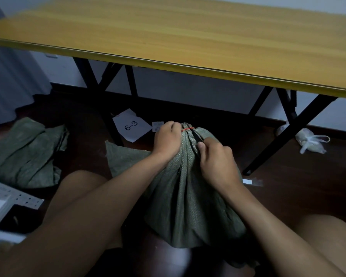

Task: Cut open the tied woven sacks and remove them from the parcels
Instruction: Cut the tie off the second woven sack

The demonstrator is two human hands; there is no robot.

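Knees flank green sack (188, 188) on floor. Left hand (167, 139) grips gathered neck under red tie (188, 128); right hand (216, 158) grips dark blade (196, 136). We advise cutting away from fingers.

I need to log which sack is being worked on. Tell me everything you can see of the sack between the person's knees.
The sack is dull green woven plastic, bulging, upright on the dark floor. Its neck is gathered into pleats and still tied with a thin red band. The left hand grips the neck; the right hand holds a dark blade-like tool against the pleats.
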